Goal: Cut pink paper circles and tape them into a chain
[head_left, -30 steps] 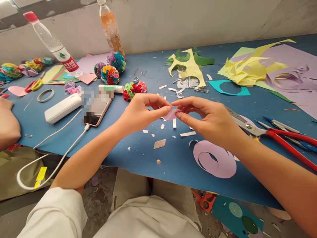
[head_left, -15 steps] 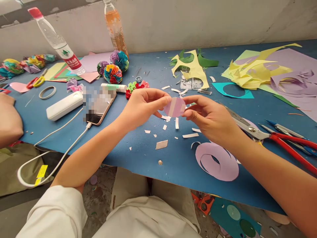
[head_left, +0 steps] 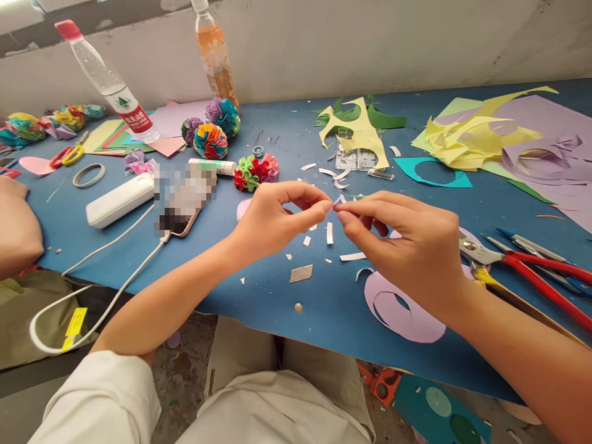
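Observation:
Just above the table, the fingertips of my left hand (head_left: 282,219) and my right hand (head_left: 407,240) nearly meet in a pinch. A narrow bit of lilac paper (head_left: 338,201) shows between them; its face is mostly hidden and it looks edge-on. Below lie several pale paper strips (head_left: 330,233) and a larger beige scrap (head_left: 301,273). A lilac paper ring (head_left: 402,308) lies under my right wrist. Beside my left hand, a lilac disc (head_left: 242,208) is partly covered. Ruffled red and green paper pieces (head_left: 254,172) sit behind that hand.
Red-handled scissors (head_left: 518,259) lie at right. Yellow paper offcuts (head_left: 476,139) and a turquoise cutout (head_left: 430,171) are farther back. On the left are a phone (head_left: 185,216), white power bank (head_left: 121,200), cable, tape ring (head_left: 89,175), water bottle (head_left: 115,92) and another person's arm (head_left: 18,228).
The lilac disc with a pale strip across it, held face-on between my hands, has gone from face-on view. My hands are closer together, with the right hand moved left.

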Action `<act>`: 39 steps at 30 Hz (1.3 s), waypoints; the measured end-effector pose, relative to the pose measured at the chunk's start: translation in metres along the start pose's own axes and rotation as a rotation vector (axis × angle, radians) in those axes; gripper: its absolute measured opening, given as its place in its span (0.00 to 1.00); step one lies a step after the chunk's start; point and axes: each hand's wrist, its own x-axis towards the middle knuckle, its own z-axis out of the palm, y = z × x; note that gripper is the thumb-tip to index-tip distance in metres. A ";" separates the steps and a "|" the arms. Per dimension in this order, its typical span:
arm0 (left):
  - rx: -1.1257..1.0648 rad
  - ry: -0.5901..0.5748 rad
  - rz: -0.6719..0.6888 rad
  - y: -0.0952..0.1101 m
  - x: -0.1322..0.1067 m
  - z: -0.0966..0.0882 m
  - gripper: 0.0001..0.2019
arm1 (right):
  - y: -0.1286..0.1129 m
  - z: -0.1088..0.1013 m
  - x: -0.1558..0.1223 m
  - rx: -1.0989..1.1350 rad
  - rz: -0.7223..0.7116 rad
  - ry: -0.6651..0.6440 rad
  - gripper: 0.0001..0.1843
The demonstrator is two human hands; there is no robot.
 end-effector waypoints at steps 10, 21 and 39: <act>-0.021 -0.066 0.026 -0.006 -0.001 0.001 0.07 | 0.003 -0.001 0.000 -0.025 -0.057 -0.015 0.09; -0.018 -0.092 0.048 -0.002 -0.002 0.000 0.07 | 0.005 -0.002 0.000 -0.006 -0.080 -0.047 0.07; 0.029 -0.051 0.041 0.001 -0.005 0.001 0.09 | 0.001 -0.005 0.003 0.123 0.056 -0.106 0.10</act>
